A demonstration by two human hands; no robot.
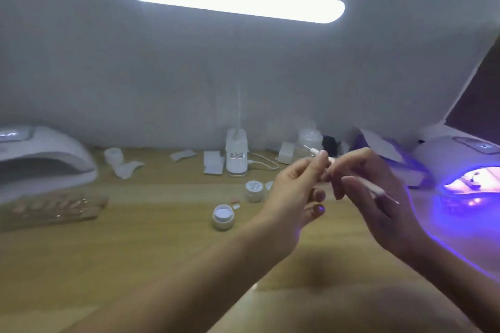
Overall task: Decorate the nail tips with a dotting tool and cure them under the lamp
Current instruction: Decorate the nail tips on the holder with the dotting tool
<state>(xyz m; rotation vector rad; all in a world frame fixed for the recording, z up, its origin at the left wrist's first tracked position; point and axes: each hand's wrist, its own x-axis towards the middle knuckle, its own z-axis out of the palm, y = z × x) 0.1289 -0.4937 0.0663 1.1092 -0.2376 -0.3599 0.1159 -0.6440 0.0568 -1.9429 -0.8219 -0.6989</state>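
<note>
A thin white double-ended dotting tool (377, 192) runs slantwise between my hands above the wooden table (151, 246). One metal tip pokes out above my left fingertips and the other points down right, past my right hand. My left hand (292, 194) pinches the tool near its upper end with thumb and forefinger. The fingers of my right hand (378, 192) curl round the shaft. The image is blurred, so I cannot tell whether a nail tip sits between the fingertips. At the right, the curing lamp (470, 159) glows violet, with something small inside.
A second, unlit curing lamp (43, 154) stands at the left, with a tray of several nail tips (54, 208) in front of it. An open jar (223, 215) and a labelled jar (254, 190) stand mid-table. The desk lamp base (236, 155) and small containers line the back wall.
</note>
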